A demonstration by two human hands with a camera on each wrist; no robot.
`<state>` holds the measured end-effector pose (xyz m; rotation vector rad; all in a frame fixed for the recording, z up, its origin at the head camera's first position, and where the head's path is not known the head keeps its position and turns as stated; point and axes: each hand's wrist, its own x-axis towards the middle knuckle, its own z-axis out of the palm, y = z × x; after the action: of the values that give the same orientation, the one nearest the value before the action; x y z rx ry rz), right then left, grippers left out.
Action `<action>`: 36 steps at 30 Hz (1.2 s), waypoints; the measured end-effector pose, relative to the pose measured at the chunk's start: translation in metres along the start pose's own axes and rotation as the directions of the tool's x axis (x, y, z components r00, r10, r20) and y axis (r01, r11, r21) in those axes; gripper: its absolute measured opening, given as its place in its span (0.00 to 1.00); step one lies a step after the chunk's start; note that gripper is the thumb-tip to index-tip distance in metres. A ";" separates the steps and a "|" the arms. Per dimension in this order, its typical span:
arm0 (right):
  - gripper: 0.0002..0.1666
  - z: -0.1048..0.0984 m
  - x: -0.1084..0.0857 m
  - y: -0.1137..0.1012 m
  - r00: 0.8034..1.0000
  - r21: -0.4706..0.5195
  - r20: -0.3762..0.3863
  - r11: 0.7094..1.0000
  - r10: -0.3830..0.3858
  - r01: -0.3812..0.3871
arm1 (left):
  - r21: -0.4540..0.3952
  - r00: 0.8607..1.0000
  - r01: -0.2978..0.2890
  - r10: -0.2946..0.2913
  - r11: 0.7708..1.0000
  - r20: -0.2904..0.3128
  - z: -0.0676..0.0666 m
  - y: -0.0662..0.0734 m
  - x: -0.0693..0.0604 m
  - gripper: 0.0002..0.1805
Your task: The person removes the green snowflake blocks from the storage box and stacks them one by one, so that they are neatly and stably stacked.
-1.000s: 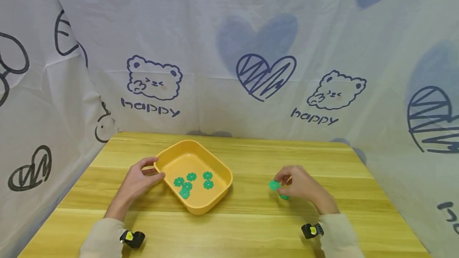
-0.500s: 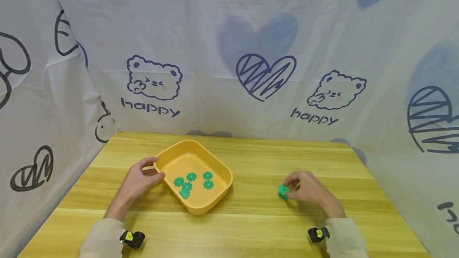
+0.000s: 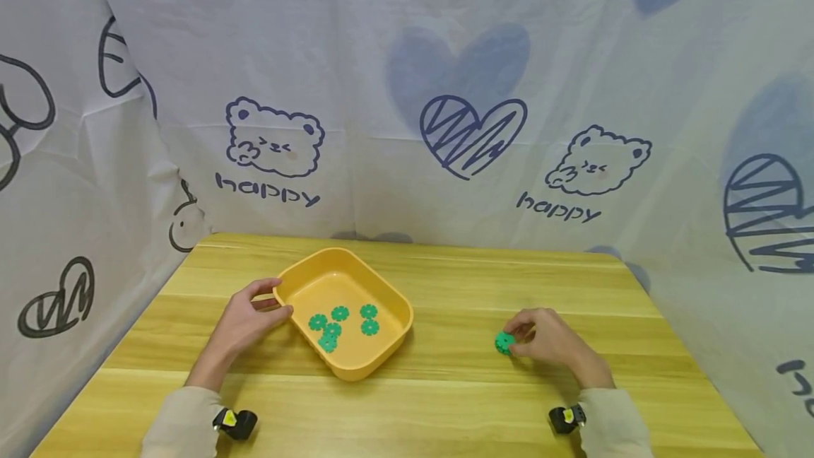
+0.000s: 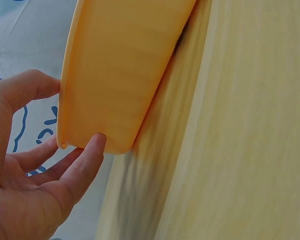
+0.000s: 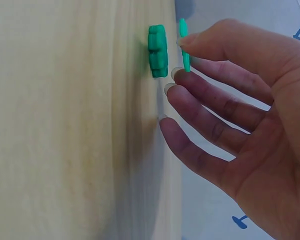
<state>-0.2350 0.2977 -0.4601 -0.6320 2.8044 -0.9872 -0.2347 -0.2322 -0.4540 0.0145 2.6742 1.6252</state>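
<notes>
We see the right hand (image 3: pixel 552 338) pinching a thin green plastic disc (image 5: pixel 185 59) at its thumb, other fingers loosely bent, just over a thick green notched stack (image 5: pixel 158 51). A slack pinch could, we judge, drop it askew. Beyond, the left hand (image 3: pixel 244 320) grips the yellow plastic tray (image 3: pixel 346 288) with bent fingers; a tug might scatter the green flower-shaped discs (image 3: pixel 340 314) inside. The right wrist view shows the disc-to-stack gap, which the head view hides; only the head view shows the tray's contents.

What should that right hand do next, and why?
Probably lower the pinched green disc gently onto the green stack: the right hand holds it just above, and the right wrist view shows a gap between them, with their edges roughly lined up.
</notes>
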 end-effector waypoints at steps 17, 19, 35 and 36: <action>0.13 0.004 -0.001 0.004 0.999 -0.011 0.004 0.999 0.035 -0.035 | 0.001 1.000 -0.001 0.001 1.000 0.002 0.000 0.000 0.001 0.38; 0.13 0.004 -0.001 0.004 0.999 -0.013 0.003 0.999 0.034 -0.034 | 0.000 1.000 -0.001 0.001 1.000 0.002 0.000 0.000 0.001 0.38; 0.13 0.006 0.001 0.001 0.997 -0.045 -0.020 0.996 0.079 -0.080 | -0.002 1.000 -0.005 0.005 1.000 0.002 0.000 -0.001 0.001 0.38; 0.13 0.006 0.001 0.002 0.996 -0.047 -0.022 0.995 0.084 -0.085 | -0.003 1.000 -0.004 0.004 1.000 0.002 0.000 -0.001 0.001 0.38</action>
<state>-0.2348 0.2947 -0.4660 -0.5063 2.8536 -0.9192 -0.2358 -0.2330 -0.4549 0.0217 2.6724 1.6292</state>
